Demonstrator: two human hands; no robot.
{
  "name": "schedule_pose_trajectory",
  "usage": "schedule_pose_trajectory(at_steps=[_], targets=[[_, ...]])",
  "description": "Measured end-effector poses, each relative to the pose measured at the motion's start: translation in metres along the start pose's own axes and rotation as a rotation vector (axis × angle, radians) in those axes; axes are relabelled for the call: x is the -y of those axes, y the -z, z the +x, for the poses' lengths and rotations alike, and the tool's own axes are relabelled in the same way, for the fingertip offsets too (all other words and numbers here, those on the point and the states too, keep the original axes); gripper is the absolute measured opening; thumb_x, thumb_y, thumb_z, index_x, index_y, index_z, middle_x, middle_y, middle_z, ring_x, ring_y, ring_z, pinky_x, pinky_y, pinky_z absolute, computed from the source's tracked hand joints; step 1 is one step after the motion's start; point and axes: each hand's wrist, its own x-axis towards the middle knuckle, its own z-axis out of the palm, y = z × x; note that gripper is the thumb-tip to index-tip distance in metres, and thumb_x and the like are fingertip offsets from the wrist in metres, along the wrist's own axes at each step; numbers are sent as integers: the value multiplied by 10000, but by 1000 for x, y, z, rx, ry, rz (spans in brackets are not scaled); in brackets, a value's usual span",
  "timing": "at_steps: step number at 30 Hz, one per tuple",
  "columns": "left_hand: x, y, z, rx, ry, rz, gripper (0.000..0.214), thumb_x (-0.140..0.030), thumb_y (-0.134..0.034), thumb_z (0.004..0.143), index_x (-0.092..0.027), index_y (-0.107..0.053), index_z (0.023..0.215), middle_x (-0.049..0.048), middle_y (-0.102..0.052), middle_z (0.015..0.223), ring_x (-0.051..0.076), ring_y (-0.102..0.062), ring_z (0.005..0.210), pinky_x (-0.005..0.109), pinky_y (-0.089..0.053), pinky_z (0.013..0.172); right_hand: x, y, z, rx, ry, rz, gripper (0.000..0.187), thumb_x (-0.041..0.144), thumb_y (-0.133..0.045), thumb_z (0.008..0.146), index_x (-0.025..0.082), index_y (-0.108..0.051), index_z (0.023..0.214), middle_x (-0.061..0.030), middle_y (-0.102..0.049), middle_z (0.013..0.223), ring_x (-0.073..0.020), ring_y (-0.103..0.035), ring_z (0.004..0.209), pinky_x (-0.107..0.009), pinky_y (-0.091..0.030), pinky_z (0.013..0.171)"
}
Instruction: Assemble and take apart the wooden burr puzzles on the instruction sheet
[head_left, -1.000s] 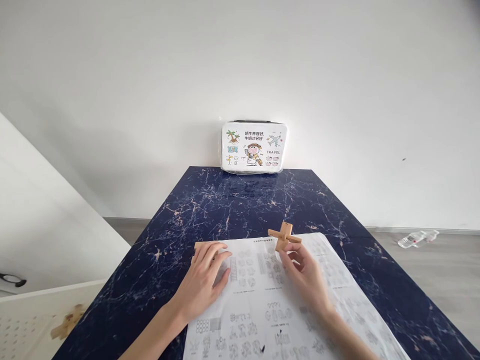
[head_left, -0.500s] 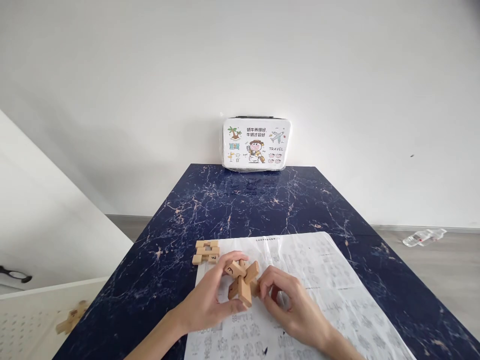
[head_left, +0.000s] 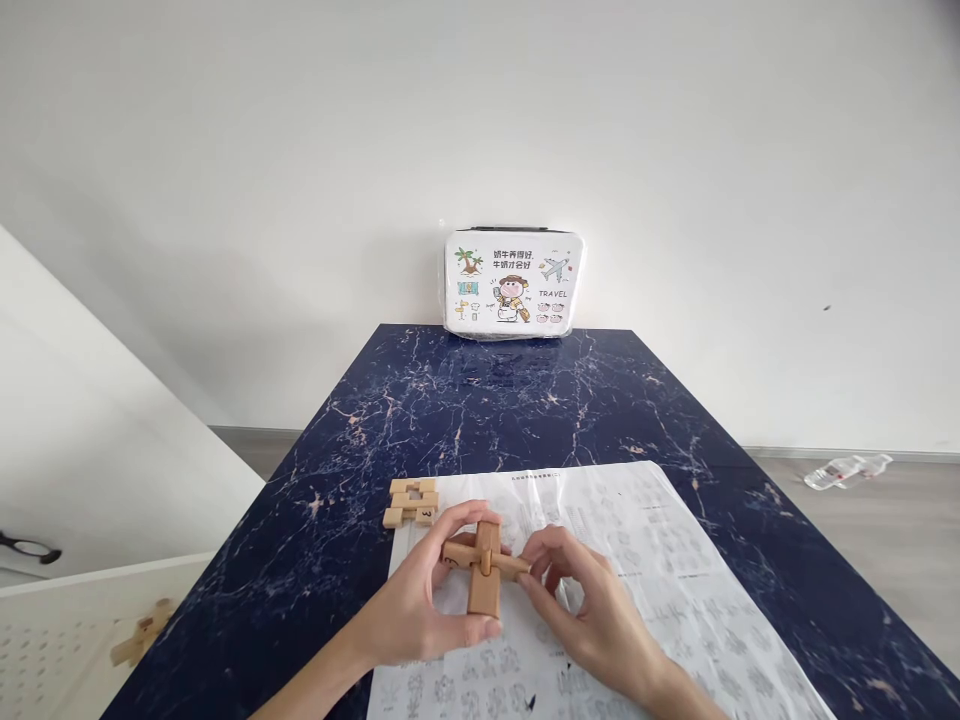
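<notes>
A cross-shaped wooden interlocking puzzle (head_left: 486,592) is held up over the printed sheet (head_left: 622,510). My left hand (head_left: 420,590) grips its upright bar between thumb below and fingers above. My right hand (head_left: 581,605) pinches the tip of the bar that points right. A black mark shows on the bar pointing left. Just beyond my left hand, several notched wooden pieces (head_left: 411,502) lie side by side at the sheet's upper left corner, one marked with a 3.
The blue marbled table (head_left: 487,400) carries a white cartoon case (head_left: 514,283) at its far edge, against the wall. Plastic bottles (head_left: 847,471) lie on the floor at right. Low at left, a perforated white bin (head_left: 56,640) holds another wooden puzzle (head_left: 142,632).
The puzzle has turned in my hands, from a tilted star-like view to a flat cross facing me. Both hands stay in nearly the same place.
</notes>
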Motion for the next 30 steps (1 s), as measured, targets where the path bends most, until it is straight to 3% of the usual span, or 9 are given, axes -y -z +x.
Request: schedule_pose_trajectory(at_steps=[13, 30], targets=[[0, -1, 1, 31, 82, -58, 922, -463, -896, 857, -378, -381, 1617, 131, -458, 1665, 390, -476, 1521, 624, -396, 1253, 0, -3, 3, 33, 52, 16, 118, 315, -604, 1073, 289, -675, 1163, -49, -725, 1029, -209, -694, 828, -371, -619, 769], [0, -1, 2, -2, 42, -8, 892, -389, -939, 795, -365, -454, 1543, 111, -538, 1569, 389, -530, 1455, 616, -426, 1211, -4, -3, 5, -15, 9, 64, 93, 290, -648, 1038, 252, -732, 1021, -33, -704, 922, -191, -697, 786, -345, -592, 727]])
